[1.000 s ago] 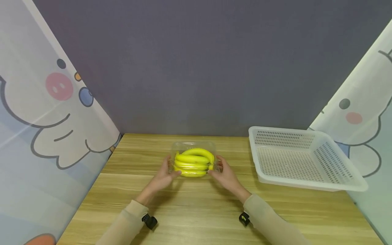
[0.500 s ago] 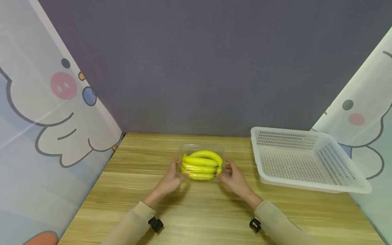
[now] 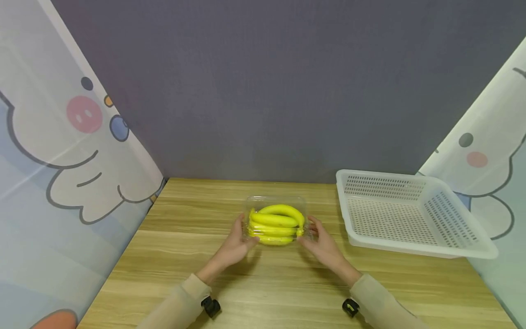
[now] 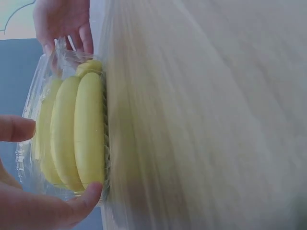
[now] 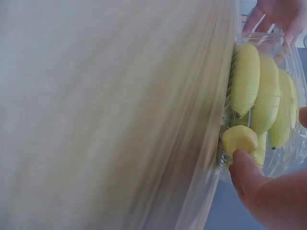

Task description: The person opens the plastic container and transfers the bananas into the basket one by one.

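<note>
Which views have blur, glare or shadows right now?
Head: small glints on the clear container, soft shadows on the table near the left hand and right hand. Left wrist: table washed out and smeared, bananas clearer. Right wrist: table smeared too, bananas crisper; motion or focus, can't tell which.

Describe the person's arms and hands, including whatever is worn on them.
Long, plain beige fabric sleeves cover both arms, the left sleeve and the right sleeve ending near the wrists. The left hand and right hand wear no gloves. Each cuff carries a small black device: left, and right with a yellow-green mark.
</note>
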Tool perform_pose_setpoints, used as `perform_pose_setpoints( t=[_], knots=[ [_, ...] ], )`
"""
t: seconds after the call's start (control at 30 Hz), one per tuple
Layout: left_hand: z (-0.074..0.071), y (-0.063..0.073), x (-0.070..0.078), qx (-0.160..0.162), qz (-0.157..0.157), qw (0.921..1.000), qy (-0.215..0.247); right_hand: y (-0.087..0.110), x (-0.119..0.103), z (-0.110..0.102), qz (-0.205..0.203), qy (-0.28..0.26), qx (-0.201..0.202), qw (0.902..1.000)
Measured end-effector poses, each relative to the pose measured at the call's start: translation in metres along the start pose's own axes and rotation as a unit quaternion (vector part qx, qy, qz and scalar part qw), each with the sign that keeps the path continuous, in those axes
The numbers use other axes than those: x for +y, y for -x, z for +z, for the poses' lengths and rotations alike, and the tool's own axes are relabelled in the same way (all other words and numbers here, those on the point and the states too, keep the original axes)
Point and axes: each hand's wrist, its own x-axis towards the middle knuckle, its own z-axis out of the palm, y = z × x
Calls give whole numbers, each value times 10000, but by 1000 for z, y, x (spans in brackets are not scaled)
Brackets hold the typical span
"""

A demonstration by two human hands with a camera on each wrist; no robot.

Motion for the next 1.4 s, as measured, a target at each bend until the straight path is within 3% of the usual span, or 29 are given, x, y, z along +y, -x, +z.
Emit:
perform_pose_setpoints(
  t=[0.37,0.67,1.0,1.17,1.4],
  knots=[
    [6,4,8,10,-53,10000,-38,10,-4,-6,75,260,93,9996],
    [9,8,7,-54,99,9999,45,19,-5,-13,35,378,50,9993],
    [10,9,8,-9,51,10000,-14,28,-6,-16,-388,1124,253,9926],
    [9,8,9,-108,-58,9998,125,32,-11,-15,-721,1699,478,9817],
    [11,6,12,-173,-161,9995,190,36,-19,-13,-1524,2497,935,9517]
  ],
)
